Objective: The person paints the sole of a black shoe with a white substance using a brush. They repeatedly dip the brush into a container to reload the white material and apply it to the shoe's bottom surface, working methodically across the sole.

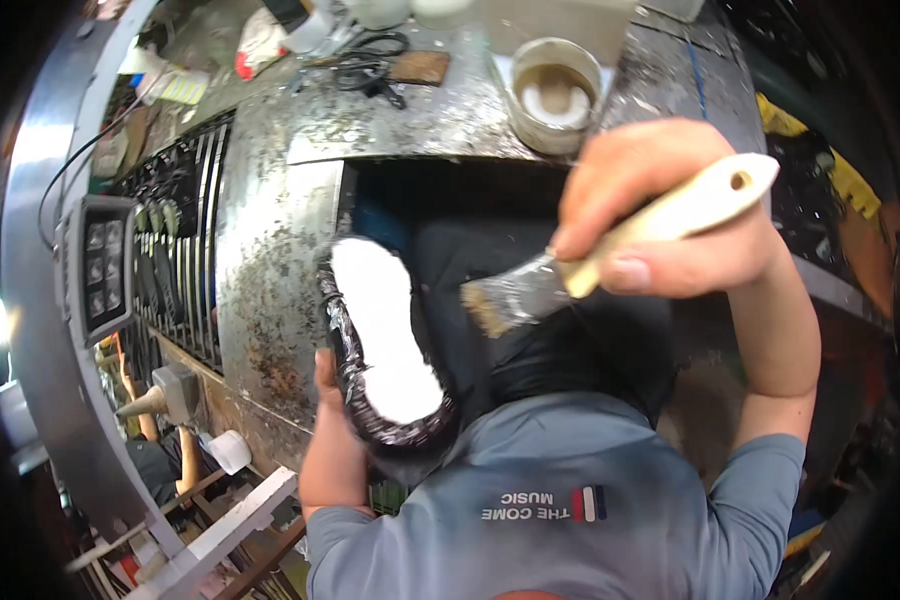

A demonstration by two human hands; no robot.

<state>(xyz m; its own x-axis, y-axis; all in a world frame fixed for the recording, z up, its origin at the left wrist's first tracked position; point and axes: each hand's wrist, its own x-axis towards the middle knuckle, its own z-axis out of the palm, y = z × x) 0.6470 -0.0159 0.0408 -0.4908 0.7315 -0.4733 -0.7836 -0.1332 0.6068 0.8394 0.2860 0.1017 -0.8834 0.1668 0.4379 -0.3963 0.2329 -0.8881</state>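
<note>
The bench (pixel 265 270) spreads left of the shoe (pixel 382 335), whose white sole (pixel 402 395) faces up. Your left hand (pixel 336 425) clasps its left side (most fingers hidden). Right of the shoe, your right hand (pixel 660 175) pinches the brush (pixel 660 228), bristles (pixel 484 308) clear of it.

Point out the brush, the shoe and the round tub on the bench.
Brush (pixel 678 217): head view, on its pale handle.
Shoe (pixel 385 335): head view, on its white, sole-shaped face.
Round tub (pixel 536 134): head view, on its near wall, below the rim.
</note>
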